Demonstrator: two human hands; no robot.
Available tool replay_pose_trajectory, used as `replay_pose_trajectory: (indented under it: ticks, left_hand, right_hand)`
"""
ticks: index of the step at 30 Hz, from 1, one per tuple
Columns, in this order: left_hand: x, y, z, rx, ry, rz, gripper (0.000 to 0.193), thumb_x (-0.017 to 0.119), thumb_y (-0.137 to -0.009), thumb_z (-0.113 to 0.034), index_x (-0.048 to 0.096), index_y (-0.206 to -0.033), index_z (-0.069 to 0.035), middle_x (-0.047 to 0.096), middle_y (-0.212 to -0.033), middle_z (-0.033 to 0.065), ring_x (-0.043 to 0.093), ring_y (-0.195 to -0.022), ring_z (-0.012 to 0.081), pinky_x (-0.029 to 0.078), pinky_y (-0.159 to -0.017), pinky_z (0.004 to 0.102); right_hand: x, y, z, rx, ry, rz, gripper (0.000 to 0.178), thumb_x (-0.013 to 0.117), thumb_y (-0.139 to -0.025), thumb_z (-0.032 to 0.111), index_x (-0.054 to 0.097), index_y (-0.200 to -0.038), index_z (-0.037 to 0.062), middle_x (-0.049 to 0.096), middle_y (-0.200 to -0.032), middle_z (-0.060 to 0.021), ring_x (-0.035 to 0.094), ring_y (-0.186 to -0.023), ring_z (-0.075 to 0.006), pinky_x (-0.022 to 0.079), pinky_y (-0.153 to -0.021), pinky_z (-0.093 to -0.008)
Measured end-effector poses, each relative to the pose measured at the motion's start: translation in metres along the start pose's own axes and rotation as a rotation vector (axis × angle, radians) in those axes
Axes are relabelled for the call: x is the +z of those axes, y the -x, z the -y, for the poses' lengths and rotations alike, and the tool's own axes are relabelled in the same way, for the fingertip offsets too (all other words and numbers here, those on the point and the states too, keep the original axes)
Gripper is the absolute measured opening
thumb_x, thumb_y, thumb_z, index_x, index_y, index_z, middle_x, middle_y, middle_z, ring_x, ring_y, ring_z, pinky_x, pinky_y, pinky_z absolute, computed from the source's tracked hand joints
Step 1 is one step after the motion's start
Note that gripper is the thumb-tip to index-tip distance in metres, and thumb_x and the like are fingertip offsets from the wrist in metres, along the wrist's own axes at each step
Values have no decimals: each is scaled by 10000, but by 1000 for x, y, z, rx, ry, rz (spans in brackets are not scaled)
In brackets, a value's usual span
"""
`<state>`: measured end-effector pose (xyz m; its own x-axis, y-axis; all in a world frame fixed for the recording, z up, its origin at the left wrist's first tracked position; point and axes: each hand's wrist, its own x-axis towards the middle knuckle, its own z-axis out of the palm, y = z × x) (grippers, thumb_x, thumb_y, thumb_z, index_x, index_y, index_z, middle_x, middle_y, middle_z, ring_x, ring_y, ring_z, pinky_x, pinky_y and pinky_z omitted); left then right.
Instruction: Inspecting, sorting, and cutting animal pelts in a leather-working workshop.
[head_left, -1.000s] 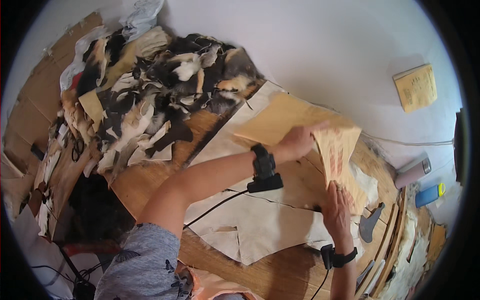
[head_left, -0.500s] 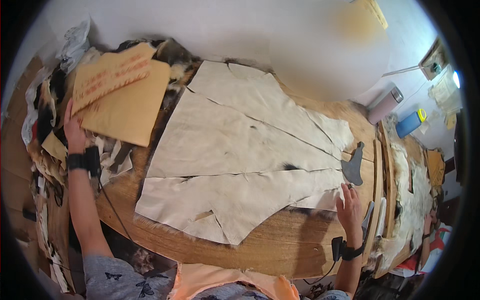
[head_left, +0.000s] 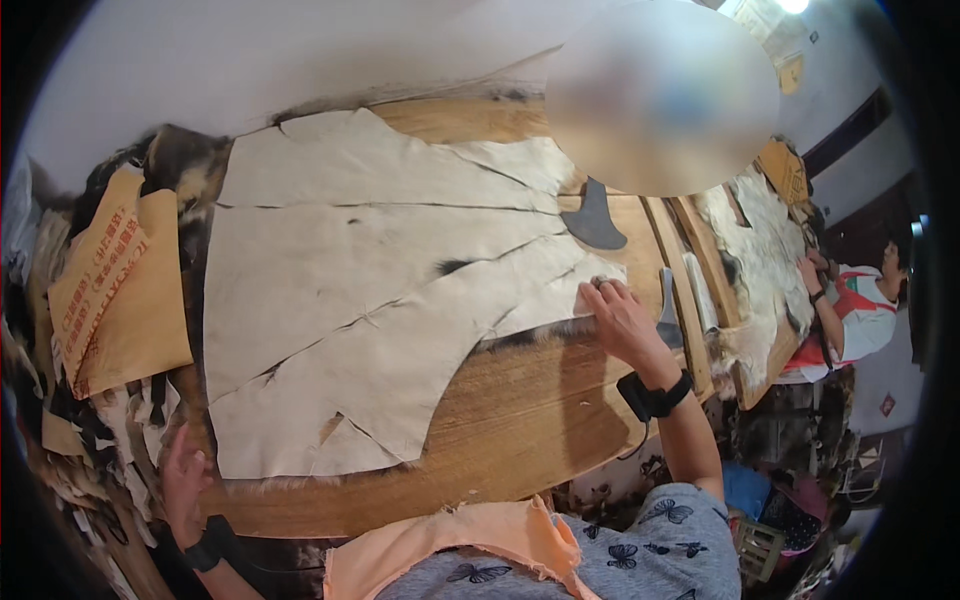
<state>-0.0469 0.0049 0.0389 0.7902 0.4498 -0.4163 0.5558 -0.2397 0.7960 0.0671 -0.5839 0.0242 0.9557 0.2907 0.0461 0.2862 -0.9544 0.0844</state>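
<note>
A pale hide (head_left: 310,300), skin side up and with seam-like lines across it, lies spread on the wooden table (head_left: 530,400). At its narrow right end, my right hand (head_left: 628,325) rests with slightly bent fingers on the lower edge. Just beyond the fingers is a dark grey curved flat piece (head_left: 597,218), touching the hide's end. My left hand (head_left: 186,485) is held by the table's left end, near the hide's lower left corner; its fingers are extended and hold nothing. Brown paper pieces (head_left: 150,290) with red print lie on the pile left of the hide.
Fur scraps (head_left: 185,165) are heaped along the left side. Wooden strips (head_left: 695,270) cross the table's right end beside a grey blade-like piece (head_left: 668,300). Farther right, a co-worker (head_left: 865,305) has hands at another pale hide (head_left: 765,240).
My left hand has let go of the brown paper, which now lies on the left pile, and come back toward me. My right hand stays at the hide's right end. The view has turned right.
</note>
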Motion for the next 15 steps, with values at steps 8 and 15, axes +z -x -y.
replay_pose_trajectory:
  ticks: [8, 15]
  left_hand:
    - [-3, 14, 6, -42, -207, 307, 404, 552, -779, -74, 501, -1179, -52, 448, -697, -57, 381, -518, 20, 289, -433, 177]
    - [-9, 25, -42, 63, -110, 352, 363, 573, -814, -328, 594, -975, -4, 502, -723, -42, 380, -544, 8, 274, -460, 160]
  right_hand:
    - [11, 1, -11, 34, 9, 11, 371, 502, -716, 36, 488, -1086, 64, 540, -1026, -95, 501, -981, -261, 405, -778, -382]
    - [-15, 7, -19, 45, -126, -55, 139, 511, -749, 25, 580, -868, 44, 592, -847, -133, 551, -844, -297, 424, -742, -373]
